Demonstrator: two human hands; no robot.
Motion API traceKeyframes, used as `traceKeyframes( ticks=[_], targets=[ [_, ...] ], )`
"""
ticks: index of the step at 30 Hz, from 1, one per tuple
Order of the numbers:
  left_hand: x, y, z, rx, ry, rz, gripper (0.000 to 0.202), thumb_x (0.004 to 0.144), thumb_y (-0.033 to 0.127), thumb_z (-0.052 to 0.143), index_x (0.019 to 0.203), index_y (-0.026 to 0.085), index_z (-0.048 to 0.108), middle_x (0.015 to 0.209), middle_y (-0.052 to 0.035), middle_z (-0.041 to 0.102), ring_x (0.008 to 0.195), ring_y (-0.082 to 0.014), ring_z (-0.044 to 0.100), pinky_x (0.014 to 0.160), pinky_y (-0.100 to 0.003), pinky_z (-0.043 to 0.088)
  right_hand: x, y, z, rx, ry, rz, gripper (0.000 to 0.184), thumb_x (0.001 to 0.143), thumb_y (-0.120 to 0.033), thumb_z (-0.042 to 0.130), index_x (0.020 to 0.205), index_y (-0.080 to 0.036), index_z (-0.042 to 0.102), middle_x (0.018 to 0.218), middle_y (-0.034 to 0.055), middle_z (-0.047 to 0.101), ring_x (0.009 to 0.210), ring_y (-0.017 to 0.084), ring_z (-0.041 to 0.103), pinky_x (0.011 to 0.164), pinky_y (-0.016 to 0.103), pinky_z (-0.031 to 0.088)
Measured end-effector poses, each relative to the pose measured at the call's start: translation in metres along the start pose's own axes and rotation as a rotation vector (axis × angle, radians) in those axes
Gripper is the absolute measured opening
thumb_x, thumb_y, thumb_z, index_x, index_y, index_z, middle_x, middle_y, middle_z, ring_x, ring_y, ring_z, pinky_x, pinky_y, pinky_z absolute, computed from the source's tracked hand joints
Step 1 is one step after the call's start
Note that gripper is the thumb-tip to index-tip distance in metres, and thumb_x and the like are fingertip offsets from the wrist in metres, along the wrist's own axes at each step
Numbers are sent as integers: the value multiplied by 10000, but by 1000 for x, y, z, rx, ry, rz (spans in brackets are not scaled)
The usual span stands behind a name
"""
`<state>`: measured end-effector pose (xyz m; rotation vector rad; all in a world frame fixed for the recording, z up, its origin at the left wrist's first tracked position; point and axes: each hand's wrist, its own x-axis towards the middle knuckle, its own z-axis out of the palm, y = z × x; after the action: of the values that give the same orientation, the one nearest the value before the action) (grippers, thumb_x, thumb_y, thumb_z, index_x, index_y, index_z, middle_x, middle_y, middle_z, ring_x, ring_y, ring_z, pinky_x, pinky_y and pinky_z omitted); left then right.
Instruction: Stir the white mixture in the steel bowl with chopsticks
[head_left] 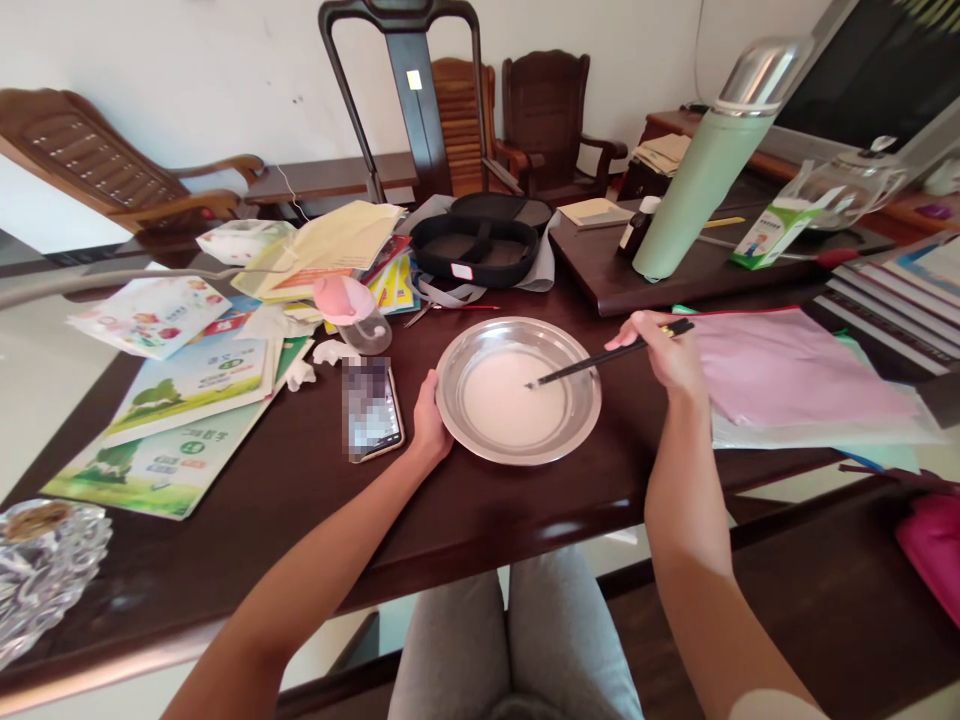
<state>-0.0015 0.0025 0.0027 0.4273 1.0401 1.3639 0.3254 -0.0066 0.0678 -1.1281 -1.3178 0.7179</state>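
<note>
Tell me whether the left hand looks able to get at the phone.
Probably yes: the phone lies beside the left hand, with nothing visible between them, though the hand would likely have to leave the bowl.

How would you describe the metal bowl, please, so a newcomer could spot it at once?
On the dark table, near the person, look between the phone and the pink sheet. The left hand holds the metal bowl by its side; black chopsticks in the right hand reach into it. Unlike those flat neighbours, it is round, silvery and holds something whitish.
</note>
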Motion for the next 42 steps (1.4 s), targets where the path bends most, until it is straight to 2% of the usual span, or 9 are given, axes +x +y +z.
traceKeyframes(
  ticks=[4, 7, 14, 16, 22, 29, 36, 38, 42],
  targets=[
    [-3, 2, 3, 8, -19, 7, 390, 766, 585, 860, 801, 215, 743, 860, -43, 815, 1064, -324, 783, 973, -415, 613, -1, -2, 4, 60, -190, 18, 498, 872, -678, 812, 603, -264, 747, 643, 29, 765, 656, 235, 740, 764, 396, 589],
    [-4, 3, 4, 0, -27, 8, 373, 774, 570, 858, 794, 217, 743, 885, -46, 825, 1069, -322, 784, 976, -411, 614, 0, -8, 18, 24, -312, 35, 476, 847, -700, 822, 669, -260, 785, 719, 41, 808, 728, 246, 778, 816, 397, 611],
    [-2, 1, 2, 3, 23, -1, 371, 786, 558, 854, 829, 201, 763, 853, -32, 812, 1003, -279, 777, 950, -369, 607, 0, -3, 4, -29, -6, 14, 507, 861, -712, 802, 629, -266, 738, 693, 30, 802, 745, 265, 787, 879, 437, 615],
    [0, 1, 0, 3, 11, 0, 386, 777, 567, 864, 846, 200, 766, 855, -33, 809, 1010, -282, 775, 952, -372, 605, -1, -1, 0, 2, -24, 15, 521, 872, -704, 795, 591, -271, 717, 647, 30, 775, 703, 269, 774, 840, 446, 618],
    [0, 1, -2, 4, -24, 6, 402, 759, 579, 884, 854, 208, 762, 869, -34, 810, 1046, -299, 773, 962, -380, 599, 0, -12, 19, -19, -334, 52, 515, 832, -750, 801, 668, -264, 769, 738, 54, 825, 784, 278, 808, 840, 428, 640],
    [0, 1, -1, 1, -29, -4, 405, 771, 583, 871, 859, 201, 768, 880, -44, 819, 1037, -303, 777, 979, -404, 600, 0, -1, 3, -53, -20, 29, 501, 872, -709, 791, 627, -276, 734, 692, 25, 801, 751, 276, 791, 906, 460, 620],
    [2, 0, -3, 8, -12, 6, 404, 768, 575, 880, 868, 200, 768, 869, -25, 808, 993, -265, 767, 950, -364, 593, 0, -11, 17, -25, -306, 51, 501, 828, -743, 807, 673, -268, 776, 746, 44, 828, 790, 277, 807, 859, 429, 637],
    [2, 0, -3, 7, -14, 9, 411, 763, 584, 883, 863, 203, 766, 858, -21, 801, 982, -262, 764, 939, -359, 593, 1, -12, 20, -42, -280, 47, 490, 822, -739, 817, 693, -267, 782, 758, 43, 835, 801, 276, 812, 884, 432, 638],
    [2, -1, -4, 9, -2, -3, 407, 775, 583, 877, 868, 203, 764, 835, -18, 791, 953, -255, 759, 919, -356, 591, 1, -6, 8, -49, -76, 34, 504, 834, -736, 808, 649, -271, 753, 708, 36, 813, 754, 281, 798, 899, 456, 627]
  ],
)
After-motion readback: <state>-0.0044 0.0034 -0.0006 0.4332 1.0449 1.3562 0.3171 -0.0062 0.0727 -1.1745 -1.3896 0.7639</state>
